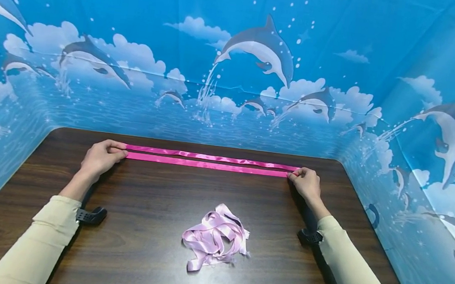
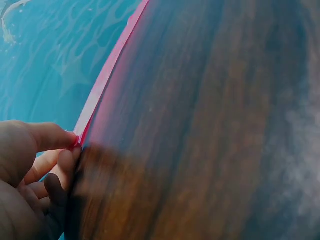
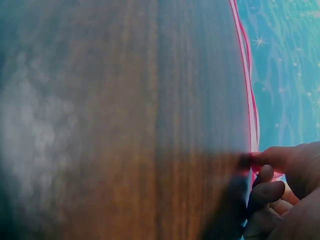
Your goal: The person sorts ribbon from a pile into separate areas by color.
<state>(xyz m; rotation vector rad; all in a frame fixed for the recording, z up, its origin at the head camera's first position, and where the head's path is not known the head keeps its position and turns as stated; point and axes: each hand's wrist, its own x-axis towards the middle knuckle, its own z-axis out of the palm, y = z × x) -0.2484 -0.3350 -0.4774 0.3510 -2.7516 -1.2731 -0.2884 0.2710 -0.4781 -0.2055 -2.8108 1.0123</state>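
Note:
Near the table's far edge a hot pink satin ribbon [image 1: 208, 164] stretches from hand to hand in two nearly parallel strands. The left hand [image 1: 101, 158] pinches its left end between thumb and fingers; in the left wrist view the ribbon [image 2: 107, 70] runs up and away from the fingertips. At the other end the right hand [image 1: 306, 181] pinches the ribbon, and the right wrist view shows the strands [image 3: 248, 80] lying close together, slightly bowed. The fingertips cover both ends. A loose heap of pale pink ribbon [image 1: 212, 236] lies on the table between the forearms, touched by neither hand.
The dark wood-grain table [image 1: 134, 253] has rounded far corners. A blue curtain [image 1: 229, 123] printed with dolphins and clouds stands along its back and sides. Each wrist wears a black camera band, such as the left band [image 1: 91, 216].

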